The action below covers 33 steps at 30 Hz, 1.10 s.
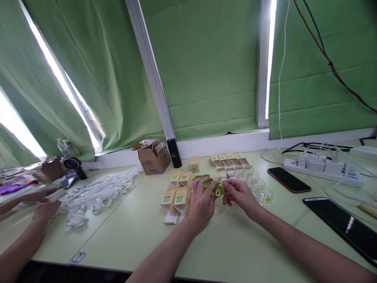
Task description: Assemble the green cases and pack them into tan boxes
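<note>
A small rounded green case with a cream loop on its front is between my hands, above the table. My left hand grips it from the left, fingers curled over its top. At its right end, the thumb and bent fingers of my right hand pinch its edge. More green pieces lie partly hidden behind my left fingers. Left of that hand stand several open kraft boxes with green labels. Several transparent round containers with yellow centres sit beyond my right hand, near some pale pink pieces.
More kraft boxes stand farther back, near a brown carton and a black cylinder. At right lie a phone, a tablet and a power strip with cables. Another person's hands touch white straps at left.
</note>
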Available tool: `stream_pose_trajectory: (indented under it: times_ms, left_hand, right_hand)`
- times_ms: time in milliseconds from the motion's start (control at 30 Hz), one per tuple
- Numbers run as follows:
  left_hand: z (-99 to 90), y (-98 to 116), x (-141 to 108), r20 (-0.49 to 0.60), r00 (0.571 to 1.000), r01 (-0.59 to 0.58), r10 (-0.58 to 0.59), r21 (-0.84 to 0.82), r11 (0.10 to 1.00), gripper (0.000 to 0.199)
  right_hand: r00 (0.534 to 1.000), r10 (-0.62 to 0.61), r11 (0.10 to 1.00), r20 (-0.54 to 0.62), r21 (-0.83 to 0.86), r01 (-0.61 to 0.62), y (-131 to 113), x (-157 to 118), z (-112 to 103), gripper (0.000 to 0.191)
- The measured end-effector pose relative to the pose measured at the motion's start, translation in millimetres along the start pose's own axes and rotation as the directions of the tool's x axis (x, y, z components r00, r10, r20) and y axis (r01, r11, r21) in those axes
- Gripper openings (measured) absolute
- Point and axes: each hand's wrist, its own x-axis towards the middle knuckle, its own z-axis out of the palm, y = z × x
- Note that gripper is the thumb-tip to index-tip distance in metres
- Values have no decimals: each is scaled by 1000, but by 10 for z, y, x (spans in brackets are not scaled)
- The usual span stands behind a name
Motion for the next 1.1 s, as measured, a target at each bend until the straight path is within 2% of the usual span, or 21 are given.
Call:
stream_pose_trajectory:
  times_ms: [167,267,367,533,667,767,867,967,1033,1100]
  left_hand:
    - [22,-34,14,-50,997,53,-58,-87,995,43]
    - [41,-58,23,-40,987,148,-159,-189,971,42]
    - [58,-78,40,-16,957,273,-291,-306,912,38]
    - [92,-131,88,98,860,478,-501,-498,723,42]
    - [116,-162,123,276,793,572,-543,-643,509,56]
    - [147,-172,119,346,748,616,-566,-680,398,60]
    - [188,-189,95,387,710,627,-588,-728,278,61]
    - [210,-217,78,416,676,627,-609,-759,177,62]
    - [207,-230,78,424,660,622,-621,-772,133,62]
    - [195,-231,86,422,654,605,-627,-790,99,62]
  right_hand:
    - [999,-31,999,26,-31,31,-25,-17,-21,56]
    - [999,-46,996,26,-72,48,-35,-23,-52,55]
    - [998,-62,993,22,-100,64,-23,-29,-71,54]
    - [995,-95,989,22,-112,97,4,-45,-71,50]
    - [995,-99,990,20,-102,100,-14,-55,-73,51]
    - [994,-107,984,2,-146,106,-54,-53,-81,55]
    - [986,-158,957,-49,-256,140,-129,-40,-112,54]
    - [959,-261,902,-109,-381,202,-265,-8,-204,50]
    - [940,-315,848,-130,-483,217,-397,16,-304,45]
    - [935,-338,756,-112,-624,198,-548,26,-420,35]
